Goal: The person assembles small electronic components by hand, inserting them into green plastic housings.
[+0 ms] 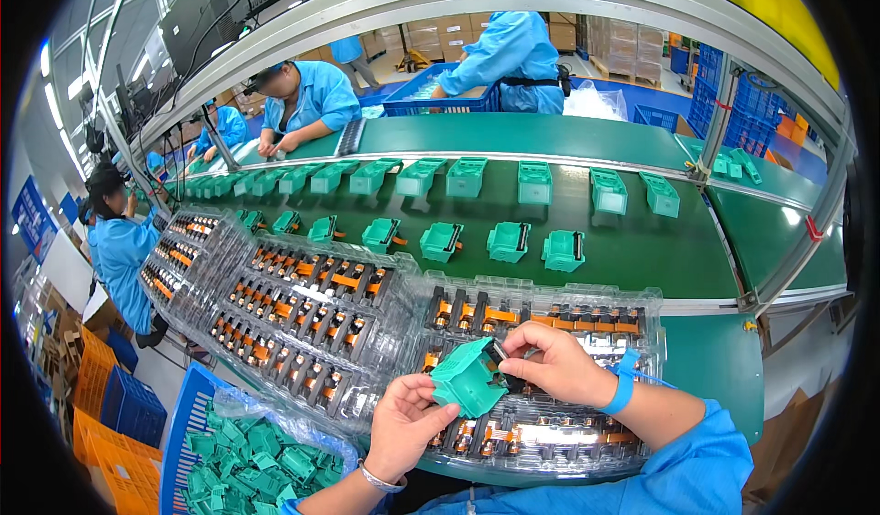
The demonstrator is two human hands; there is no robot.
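My left hand [405,421] grips a green plastic housing [466,385] by its lower left side, thumb in front and fingers behind. At the housing's upper right edge, my right hand [555,365] pinches a small black part [496,354] against it. The fingers partly hide where part and housing meet. Both hands are above a clear plastic tray [587,288] holding rows of black parts with copper-coloured pieces and orange strips. A blue band circles my right wrist and a bracelet my left.
More filled clear trays [403,281] stand to the left. A blue crate [181,423] of loose green housings is at lower left. Beyond, green housings line a green conveyor [642,258] in two rows. A metal frame [793,268] rises at right. Several co-workers in blue stand farther off.
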